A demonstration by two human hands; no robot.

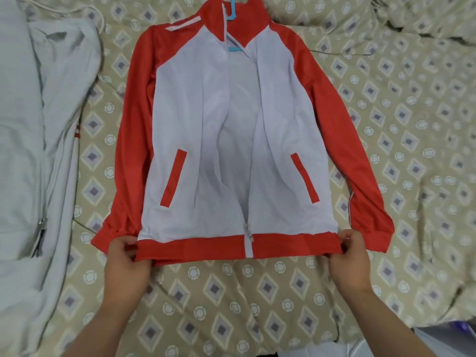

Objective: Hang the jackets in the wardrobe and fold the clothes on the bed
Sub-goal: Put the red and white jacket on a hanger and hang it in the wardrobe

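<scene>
Well, fingers [347, 238] on jacket hem [193, 249]

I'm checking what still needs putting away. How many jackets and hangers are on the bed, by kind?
Jackets: 2, the red and white jacket and the grey jacket to its left.
Hangers: 1, the blue hanger inside the red and white jacket.
Total: 3

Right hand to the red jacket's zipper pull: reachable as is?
Probably yes. The zipper pull sits exposed at the hem of the red jacket, nothing between it and the right hand. That hand pinches the hem corner, so it would have to let go first.
</scene>
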